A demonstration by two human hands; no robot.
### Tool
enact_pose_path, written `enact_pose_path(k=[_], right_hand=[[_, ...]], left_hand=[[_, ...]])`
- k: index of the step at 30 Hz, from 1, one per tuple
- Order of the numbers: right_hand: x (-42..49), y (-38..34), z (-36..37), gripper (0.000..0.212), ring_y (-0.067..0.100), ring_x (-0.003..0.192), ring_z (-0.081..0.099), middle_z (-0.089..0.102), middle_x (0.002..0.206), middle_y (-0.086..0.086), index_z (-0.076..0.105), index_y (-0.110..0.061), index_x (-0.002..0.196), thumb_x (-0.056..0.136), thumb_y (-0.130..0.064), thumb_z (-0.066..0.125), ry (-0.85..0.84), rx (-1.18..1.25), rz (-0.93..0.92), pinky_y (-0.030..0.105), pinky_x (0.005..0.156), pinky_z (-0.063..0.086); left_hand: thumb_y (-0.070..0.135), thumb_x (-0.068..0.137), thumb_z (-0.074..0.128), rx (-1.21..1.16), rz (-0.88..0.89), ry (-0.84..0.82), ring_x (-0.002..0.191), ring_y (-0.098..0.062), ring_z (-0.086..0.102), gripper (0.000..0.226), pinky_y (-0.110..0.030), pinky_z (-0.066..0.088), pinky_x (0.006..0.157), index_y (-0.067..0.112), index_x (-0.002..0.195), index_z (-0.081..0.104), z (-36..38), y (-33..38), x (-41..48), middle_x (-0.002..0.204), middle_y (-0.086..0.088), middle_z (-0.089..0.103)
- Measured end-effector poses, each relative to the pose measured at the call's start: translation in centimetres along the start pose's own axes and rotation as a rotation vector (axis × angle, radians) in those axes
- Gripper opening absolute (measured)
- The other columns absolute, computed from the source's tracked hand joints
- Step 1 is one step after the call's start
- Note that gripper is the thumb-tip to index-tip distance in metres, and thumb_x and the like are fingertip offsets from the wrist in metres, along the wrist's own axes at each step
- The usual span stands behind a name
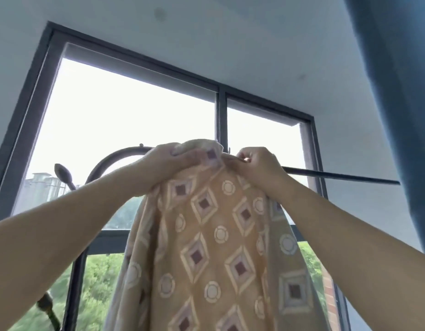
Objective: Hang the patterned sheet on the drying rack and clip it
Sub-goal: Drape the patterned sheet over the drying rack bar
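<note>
Two hands up at mid-frame. Left of centre: left hand (169, 163) gripping the bunched top of the patterned sheet (206, 237), cloth hanging to the bottom edge. Right of centre: right hand (258, 164) pinching its hem, drying rack (337, 174) behind.

Soft matt woven cloth sheet (206, 235), dark smooth metal rack bar (337, 176), matt blue curtain (397, 91)
</note>
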State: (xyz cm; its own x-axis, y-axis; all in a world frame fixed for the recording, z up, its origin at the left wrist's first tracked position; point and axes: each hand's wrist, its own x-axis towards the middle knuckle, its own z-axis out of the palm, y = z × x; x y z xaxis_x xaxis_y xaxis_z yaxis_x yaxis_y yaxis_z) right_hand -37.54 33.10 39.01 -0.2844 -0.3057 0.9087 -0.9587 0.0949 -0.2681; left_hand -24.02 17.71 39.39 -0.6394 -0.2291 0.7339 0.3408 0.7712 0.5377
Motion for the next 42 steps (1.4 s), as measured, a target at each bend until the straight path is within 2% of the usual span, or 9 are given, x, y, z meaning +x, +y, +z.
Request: enact_pose_path(k=[2, 6, 10, 15, 27, 31, 35, 38, 42], right_hand=[[0.2, -0.9, 0.8, 0.026, 0.006, 0.051, 0.043, 0.050, 0.056, -0.003, 0.062, -0.011, 0.066, 0.084, -0.029, 0.067, -0.003, 0.033, -0.006, 0.016, 0.048, 0.035], [0.4, -1.4, 0.8, 0.022, 0.005, 0.053, 0.048, 0.053, 0.059, -0.006, 0.060, -0.018, 0.069, 0.079, -0.033, 0.073, -0.010, 0.210, 0.049, 0.020, 0.052, 0.038], [-0.1, -0.4, 0.0, 0.031, 0.021, 0.077, 0.069, 0.072, 0.087, 0.005, 0.063, -0.016, 0.095, 0.073, -0.032, 0.078, -0.415, 0.311, 0.226, 0.033, 0.070, 0.057], [-0.3, 2.6, -0.8, 0.013, 0.012, 0.066, 0.050, 0.059, 0.075, -0.002, 0.064, -0.017, 0.083, 0.080, -0.027, 0.072, -0.754, -0.048, 0.428, 0.021, 0.059, 0.042], [4.0, 0.9, -2.6, 0.015, 0.018, 0.064, 0.049, 0.050, 0.070, -0.004, 0.053, -0.017, 0.086, 0.093, -0.026, 0.042, 0.414, -0.222, 0.208, 0.026, 0.054, 0.031], [2.3, 2.6, -1.7, 0.013, 0.019, 0.078, 0.051, 0.048, 0.090, -0.001, 0.051, -0.017, 0.093, 0.094, -0.027, 0.042, 0.208, -0.496, -0.130, 0.030, 0.062, 0.038], [0.8, 5.3, -2.1, 0.019, 0.024, 0.073, 0.055, 0.055, 0.080, 0.002, 0.047, -0.014, 0.080, 0.095, -0.021, 0.037, 0.259, -0.676, 0.049, 0.031, 0.068, 0.040], [1.1, 4.4, -1.7, 0.023, 0.026, 0.088, 0.053, 0.053, 0.071, -0.003, 0.048, -0.016, 0.079, 0.096, -0.021, 0.033, 0.351, -0.579, 0.198, 0.038, 0.081, 0.037], [2.4, 1.5, -0.9, 0.026, 0.019, 0.078, 0.050, 0.051, 0.073, -0.003, 0.043, -0.022, 0.071, 0.096, -0.023, 0.034, 0.320, -0.328, 0.163, 0.030, 0.066, 0.037]], left_hand=[[0.054, 0.063, 0.076, 0.103, -0.052, -0.188, 0.082, -0.024, 0.069, 0.055, -0.034, 0.057, 0.077, 0.013, 0.100, 0.068, 1.8, 0.7, -0.6, 0.090, -0.007, 0.072], [0.008, 0.067, 0.080, -0.057, -0.161, -0.007, 0.074, -0.026, 0.066, 0.022, -0.036, 0.057, 0.075, 0.000, 0.086, 0.070, 2.7, 0.5, 0.4, 0.083, -0.015, 0.070], [0.013, 0.053, 0.075, -0.094, -0.106, 0.230, 0.078, -0.030, 0.063, 0.039, -0.055, 0.052, 0.085, -0.005, 0.086, 0.069, 0.3, 0.5, 2.1, 0.088, -0.024, 0.068], [0.014, 0.065, 0.073, -0.013, -0.037, 0.477, 0.079, -0.031, 0.067, 0.019, -0.048, 0.055, 0.083, 0.002, 0.079, 0.068, -3.3, 1.6, 4.4, 0.083, -0.014, 0.068], [0.020, 0.084, 0.060, 0.281, -0.069, 0.602, 0.065, -0.025, 0.050, 0.012, -0.025, 0.034, 0.049, 0.011, 0.076, 0.059, -4.6, 0.6, 5.1, 0.062, -0.004, 0.052], [0.019, 0.086, 0.057, 0.220, -0.070, 0.699, 0.077, -0.028, 0.054, 0.010, -0.032, 0.041, 0.065, 0.010, 0.090, 0.062, -6.2, -0.5, 4.4, 0.081, -0.012, 0.060], [0.013, 0.085, 0.055, 0.109, -0.062, 0.693, 0.075, -0.027, 0.060, 0.010, -0.032, 0.046, 0.069, 0.006, 0.087, 0.062, -7.1, -1.4, 3.6, 0.078, -0.013, 0.063], [0.004, 0.083, 0.054, -0.042, -0.087, 0.569, 0.045, -0.021, 0.055, 0.012, -0.023, 0.045, 0.049, 0.007, 0.071, 0.057, -6.0, -1.4, 2.9, 0.043, -0.001, 0.058], [0.023, 0.074, 0.077, -0.256, -0.066, 0.167, 0.069, -0.025, 0.070, 0.032, -0.029, 0.056, 0.061, 0.007, 0.098, 0.063, -3.7, -0.7, 1.4, 0.083, -0.015, 0.069]])
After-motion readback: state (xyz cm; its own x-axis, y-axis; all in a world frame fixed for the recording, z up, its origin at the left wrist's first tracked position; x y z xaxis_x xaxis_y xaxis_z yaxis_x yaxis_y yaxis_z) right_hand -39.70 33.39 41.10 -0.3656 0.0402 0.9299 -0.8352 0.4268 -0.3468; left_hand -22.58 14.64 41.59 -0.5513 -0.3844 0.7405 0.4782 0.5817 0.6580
